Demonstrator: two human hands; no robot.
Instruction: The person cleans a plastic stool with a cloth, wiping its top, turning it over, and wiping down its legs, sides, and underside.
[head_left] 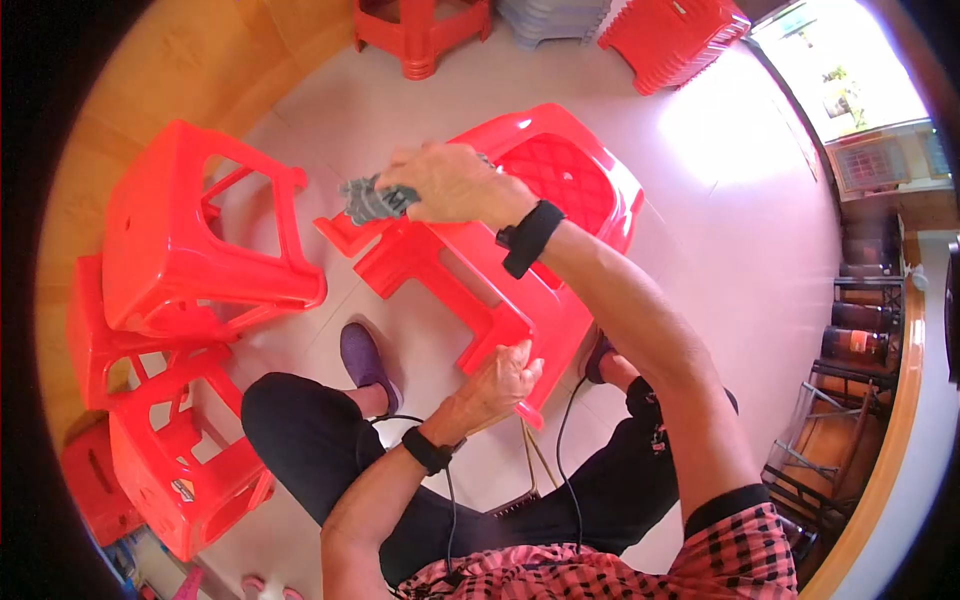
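A red plastic stool [560, 325] lies tipped on the floor in front of my legs, with a lattice-patterned panel at its far side. My left hand [497, 385] is closed around the end of one of its near legs. Above the stool's far left part, my right hand [450, 183] grips a crumpled grey cloth [375, 200]. The cloth bunches out to the left of the fingers. Whether it touches the stool surface is hidden under the hand.
Several red plastic stools [150, 245] are piled on the left. Another red stool [422, 35], grey-blue stacked stools [553, 18] and a red stack [670, 42] stand at the back. A metal rack with dark jars [855, 345] lines the right side. A cable [572, 440] hangs before me.
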